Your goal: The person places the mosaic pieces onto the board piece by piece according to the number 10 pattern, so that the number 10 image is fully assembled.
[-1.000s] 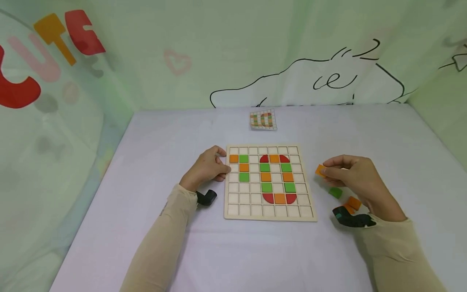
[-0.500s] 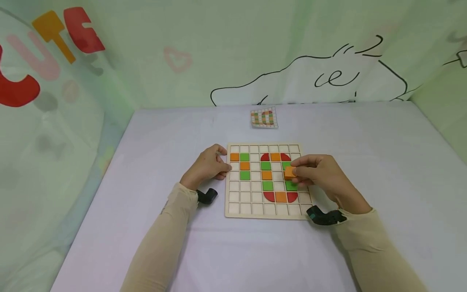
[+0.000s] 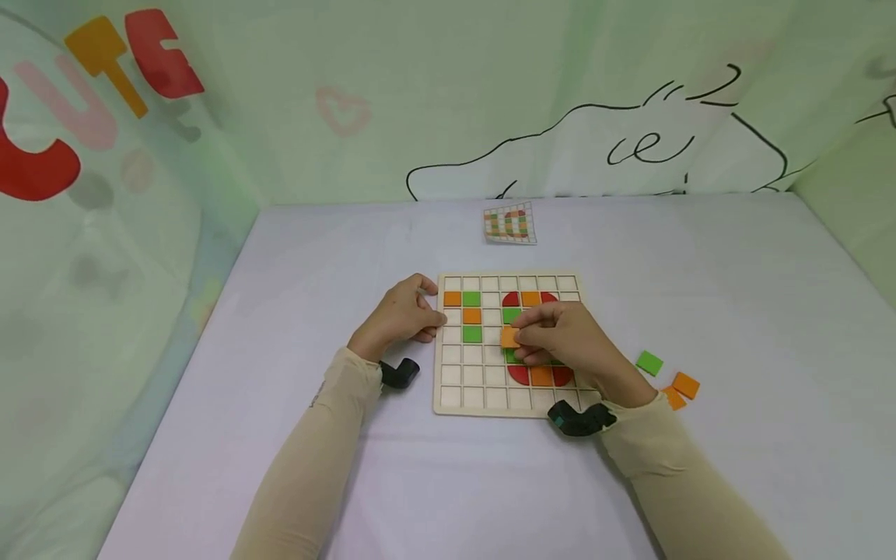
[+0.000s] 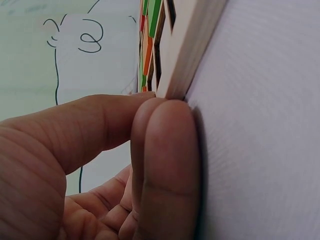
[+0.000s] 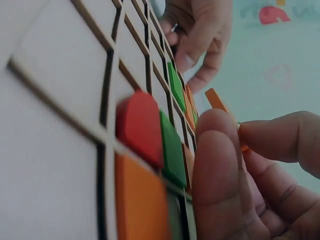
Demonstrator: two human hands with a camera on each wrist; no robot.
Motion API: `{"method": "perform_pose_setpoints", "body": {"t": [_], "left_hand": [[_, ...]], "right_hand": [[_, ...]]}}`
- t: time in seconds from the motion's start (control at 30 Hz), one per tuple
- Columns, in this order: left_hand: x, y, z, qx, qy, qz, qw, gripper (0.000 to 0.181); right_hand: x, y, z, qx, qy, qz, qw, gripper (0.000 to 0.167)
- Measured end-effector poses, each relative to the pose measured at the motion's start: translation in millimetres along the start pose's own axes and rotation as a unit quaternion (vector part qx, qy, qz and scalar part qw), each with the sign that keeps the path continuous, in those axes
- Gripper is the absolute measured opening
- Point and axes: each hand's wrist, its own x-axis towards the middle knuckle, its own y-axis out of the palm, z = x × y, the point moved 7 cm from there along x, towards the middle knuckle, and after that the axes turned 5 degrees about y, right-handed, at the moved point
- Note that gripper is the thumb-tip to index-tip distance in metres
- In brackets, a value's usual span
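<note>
A wooden grid board (image 3: pixel 462 399) lies on the table with orange and green square tiles and red rounded pieces in some of its cells. My left hand (image 3: pixel 402 313) holds the board's left edge, thumb and fingertips against the rim, as the left wrist view shows up close. Over the board, my right hand (image 3: pixel 570 338) pinches an orange square tile (image 3: pixel 509 337) between thumb and fingers. That tile (image 5: pixel 216 99) is tilted and apart from the board in the right wrist view. The right hand hides part of the coloured pieces below it.
To the right of the board lie a loose green tile (image 3: pixel 649 363) and two orange tiles (image 3: pixel 686 385). Behind the board stands a small printed pattern card (image 3: pixel 509 224), slightly curled. A printed curtain (image 3: pixel 336 171) rises at the table's back edge.
My right hand has carried the orange tile leftward from the loose tiles, across the board to its middle columns. The left hand keeps its place at the board's edge.
</note>
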Motion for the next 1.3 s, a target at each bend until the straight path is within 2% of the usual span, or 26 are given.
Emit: {"method": "perform_pose_setpoints", "body": {"t": [0.5,1.3], "left_hand": [[-0.7,0.4,-1.3,0.002,0.001,-0.001,1.0000,0.048],[-0.9,0.0,-1.4,0.002,0.006,0.000,1.0000,0.049]], "right_hand": [[8.8,35.1,9.8,-0.021,0.002,0.009,0.9997,0.018],[11.8,47.1,10.0,-0.054,-0.011,0.013,0.9984,0.010]]}}
